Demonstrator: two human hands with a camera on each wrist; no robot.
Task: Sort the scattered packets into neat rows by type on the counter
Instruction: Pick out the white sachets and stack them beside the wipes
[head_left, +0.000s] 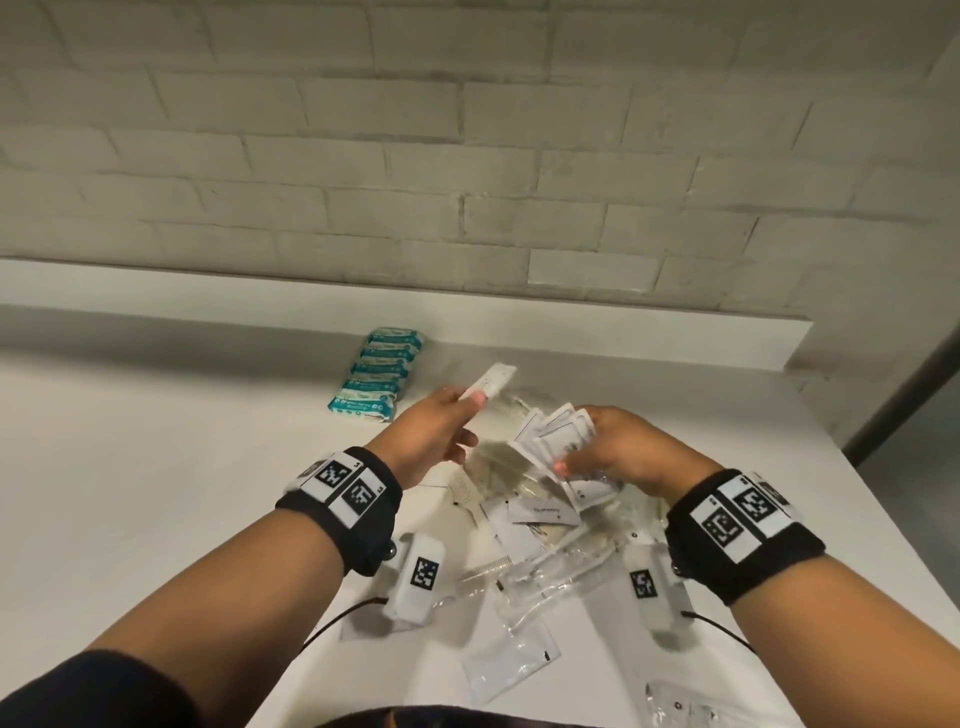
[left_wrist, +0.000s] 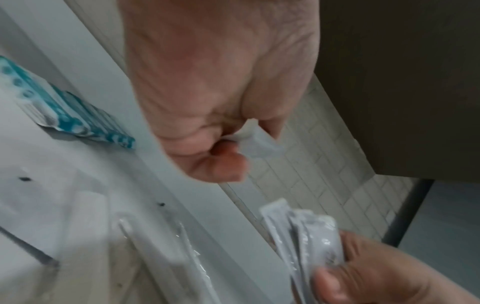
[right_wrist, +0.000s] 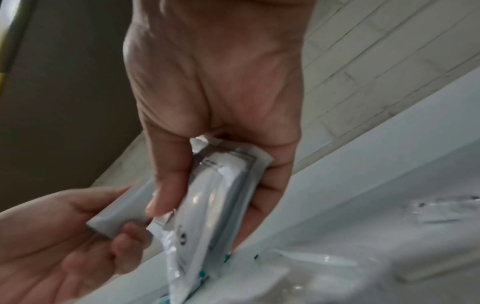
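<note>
- The head view alone lays out the whole white counter (head_left: 156, 467): a neat row of teal packets (head_left: 378, 375) at the far side by the raised ledge, and a loose heap of clear and white packets (head_left: 540, 525) near the person, under and between both wrists.
- The left wrist view shows what the head view blurs: the left hand (left_wrist: 207, 92) pinches one small white packet (left_wrist: 262, 146) between thumb and curled fingers, lifted clear of the counter, with the teal row off to its left.
- The right wrist view shows the right hand (right_wrist: 221, 102) clamped round a stack of white sachets (right_wrist: 221, 195), thumb on one face and fingers on the other. The left hand's packet lies just beside this stack; whether they touch cannot be told.
- In the head view the stack fans out above the heap, right of the single packet.
- Two more packets lie at the near edge of the counter, one white (head_left: 511, 657) and one clear (head_left: 680, 706).
- A pale brick wall (head_left: 467, 156) rises behind the ledge, and black wristbands with square markers (head_left: 343, 488) circle both wrists.
</note>
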